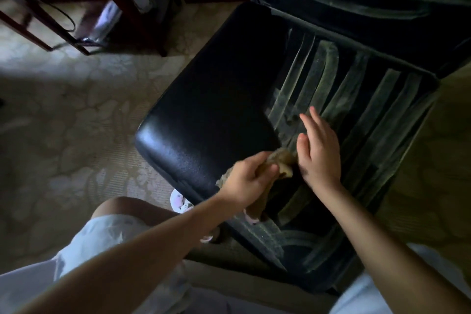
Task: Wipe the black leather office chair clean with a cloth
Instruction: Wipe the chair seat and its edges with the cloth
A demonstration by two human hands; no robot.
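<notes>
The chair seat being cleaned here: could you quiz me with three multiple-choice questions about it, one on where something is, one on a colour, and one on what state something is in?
1. Where does the clean, shiny part of the chair seat lie in the picture?
A. on its left side
B. on its right side
C. nowhere

2. What colour is the cloth?
A. bright blue
B. tan-brown
C. red

3. What is the right hand doing?
A. gripping the cloth
B. held flat and open beside the cloth
C. making a fist on the floor

Answers:
1. A, since the left side is smooth glossy black while the right side shows pale dusty streaks.
2. B, as the bunched fabric looks tan-brown against the black leather.
3. B, because its fingers are spread out straight, while the left hand is the one clutching the cloth.
</notes>
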